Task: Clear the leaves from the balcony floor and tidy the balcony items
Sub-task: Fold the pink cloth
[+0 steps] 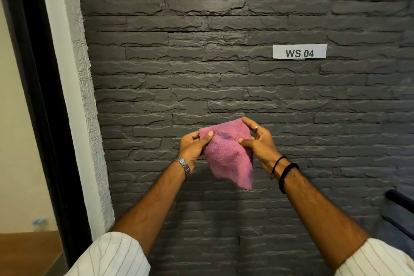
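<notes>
Pink cloth (226,154) hangs between both hands, left (193,144) and right (257,141) pinching its top corners.

Pink cloth (226,154), grey brick wall (201,51)

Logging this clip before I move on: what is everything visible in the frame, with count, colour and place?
cloth: one, pink, held up in front of the wall, centre
stone-clad wall: one, dark grey, fills most of the view
label: one, white, reads WS 04, stuck on the wall, upper right
door frame: one, black, left edge
dark bars: black, lower right, too cut off to identify
left hand: pinches the cloth's left edge; silver watch on wrist
right hand: pinches the cloth's right edge; ring, black wristbands
</notes>
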A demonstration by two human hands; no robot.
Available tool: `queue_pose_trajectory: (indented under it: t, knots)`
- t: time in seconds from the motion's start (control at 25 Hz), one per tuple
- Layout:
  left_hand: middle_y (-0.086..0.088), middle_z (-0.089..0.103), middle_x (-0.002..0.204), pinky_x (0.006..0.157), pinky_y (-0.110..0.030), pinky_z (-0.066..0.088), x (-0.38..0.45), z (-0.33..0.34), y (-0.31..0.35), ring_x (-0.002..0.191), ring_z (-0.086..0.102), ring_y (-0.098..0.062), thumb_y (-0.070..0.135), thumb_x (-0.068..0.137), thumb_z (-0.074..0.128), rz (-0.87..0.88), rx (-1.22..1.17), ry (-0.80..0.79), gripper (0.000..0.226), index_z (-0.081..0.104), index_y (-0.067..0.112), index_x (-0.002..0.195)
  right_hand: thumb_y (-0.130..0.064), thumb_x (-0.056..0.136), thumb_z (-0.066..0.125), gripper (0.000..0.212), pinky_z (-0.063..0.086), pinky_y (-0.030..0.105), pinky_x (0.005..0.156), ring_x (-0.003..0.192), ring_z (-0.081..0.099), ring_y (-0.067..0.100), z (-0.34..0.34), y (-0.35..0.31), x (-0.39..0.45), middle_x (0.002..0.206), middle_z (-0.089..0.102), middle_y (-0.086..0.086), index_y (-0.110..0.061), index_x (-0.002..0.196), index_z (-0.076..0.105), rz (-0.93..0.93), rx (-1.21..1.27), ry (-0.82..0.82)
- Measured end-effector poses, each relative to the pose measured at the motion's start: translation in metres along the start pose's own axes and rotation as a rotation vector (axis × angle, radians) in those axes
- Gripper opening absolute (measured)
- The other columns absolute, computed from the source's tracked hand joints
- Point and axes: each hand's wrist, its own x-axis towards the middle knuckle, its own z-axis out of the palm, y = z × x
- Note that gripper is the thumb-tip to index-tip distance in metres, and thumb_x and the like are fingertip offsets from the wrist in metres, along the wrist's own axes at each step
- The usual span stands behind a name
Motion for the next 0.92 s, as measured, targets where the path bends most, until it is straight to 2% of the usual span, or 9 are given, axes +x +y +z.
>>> queue_pose_trajectory:
  t: [0.08, 0.2, 0.32, 0.44, 0.52, 0.6, 0.68, 0.8, 0.92]
  knots:
    - [-0.013, 0.074, 0.098, 0.059, -0.024, 0.057, 0.003, 0.001, 0.004, 0.074, 0.072, -0.013, 0.010, 0.084, 0.077, 0.068, 0.028, 0.055, 0.030, 0.060, 0.007, 0.108, 0.013, 0.081, 0.069, 0.066, 0.058, 0.034, 0.090, 0.109, 0.066, 0.014, -0.004, 0.003, -0.002, 0.130, 0.061, 0.000, -0.019, 0.138, 0.056, 0.007, 0.016, 0.026]
    - [-0.017, 0.073, 0.095, 0.056, -0.029, 0.055, 0.011, -0.001, 0.009, 0.074, 0.070, -0.022, 0.015, 0.080, 0.082, 0.155, 0.124, 0.111, 0.043, 0.051, 0.015, 0.109, 0.002, 0.084, 0.073, 0.049, 0.058, 0.028, 0.078, 0.101, 0.070, 0.013, -0.009, -0.001, -0.002, 0.115, 0.071, 0.003, -0.018, 0.128, 0.063, 0.006, 0.023, 0.071]
    - [-0.012, 0.075, 0.092, 0.054, -0.028, 0.053, 0.016, -0.003, 0.017, 0.074, 0.070, -0.018, 0.017, 0.081, 0.081, 0.279, 0.232, 0.083, 0.032, 0.062, 0.017, 0.107, -0.004, 0.087, 0.073, 0.041, 0.060, 0.032, 0.073, 0.094, 0.072, 0.019, -0.011, -0.007, 0.001, 0.099, 0.076, 0.006, -0.016, 0.125, 0.064, 0.007, 0.036, 0.070]
    - [-0.005, 0.075, 0.096, 0.072, -0.025, 0.056, 0.024, -0.005, 0.028, 0.085, 0.071, -0.013, 0.012, 0.081, 0.080, 0.351, 0.282, 0.071, 0.020, 0.074, 0.012, 0.100, -0.005, 0.085, 0.075, 0.046, 0.061, 0.038, 0.077, 0.090, 0.073, 0.019, -0.012, -0.013, 0.003, 0.098, 0.076, 0.011, -0.022, 0.126, 0.062, -0.004, 0.029, 0.036]
    - [-0.006, 0.074, 0.104, 0.082, -0.027, 0.057, 0.030, -0.010, 0.034, 0.093, 0.070, -0.016, 0.012, 0.081, 0.080, 0.336, 0.334, 0.048, 0.028, 0.073, 0.009, 0.108, -0.002, 0.085, 0.074, 0.049, 0.061, 0.036, 0.077, 0.086, 0.072, 0.019, -0.012, -0.014, 0.004, 0.092, 0.073, 0.012, -0.022, 0.127, 0.061, -0.007, 0.021, 0.011]
    - [-0.007, 0.071, 0.114, 0.090, -0.030, 0.056, 0.034, -0.018, 0.037, 0.102, 0.068, -0.019, 0.010, 0.080, 0.080, 0.298, 0.432, -0.018, 0.041, 0.069, 0.008, 0.119, -0.001, 0.086, 0.073, 0.046, 0.061, 0.032, 0.076, 0.084, 0.069, 0.018, -0.013, -0.012, 0.007, 0.087, 0.068, 0.010, -0.018, 0.128, 0.062, -0.033, -0.082, 0.007]
    - [-0.006, 0.070, 0.119, 0.096, -0.035, 0.055, 0.034, -0.024, 0.038, 0.107, 0.067, -0.019, 0.004, 0.080, 0.079, 0.294, 0.564, -0.081, 0.047, 0.065, 0.009, 0.125, -0.004, 0.088, 0.072, 0.038, 0.060, 0.027, 0.074, 0.086, 0.068, 0.018, -0.015, -0.012, 0.010, 0.088, 0.068, 0.004, -0.013, 0.124, 0.066, -0.072, -0.287, 0.030]
    - [-0.001, 0.072, 0.112, 0.095, -0.037, 0.056, 0.031, -0.029, 0.040, 0.103, 0.068, -0.016, 0.002, 0.082, 0.077, 0.383, 0.738, -0.133, 0.039, 0.070, 0.011, 0.119, -0.012, 0.087, 0.074, 0.025, 0.061, 0.029, 0.076, 0.087, 0.070, 0.014, -0.016, -0.014, 0.013, 0.094, 0.074, -0.002, -0.015, 0.112, 0.073, -0.108, -0.507, 0.073]
    - [0.001, 0.073, 0.107, 0.093, -0.037, 0.057, 0.029, -0.031, 0.041, 0.100, 0.069, -0.016, 0.004, 0.083, 0.076, 0.410, 0.784, -0.123, 0.033, 0.072, 0.014, 0.115, -0.022, 0.085, 0.078, 0.016, 0.059, 0.030, 0.081, 0.084, 0.070, 0.004, -0.014, -0.017, 0.014, 0.089, 0.075, -0.011, -0.024, 0.101, 0.076, -0.141, -0.643, 0.114]
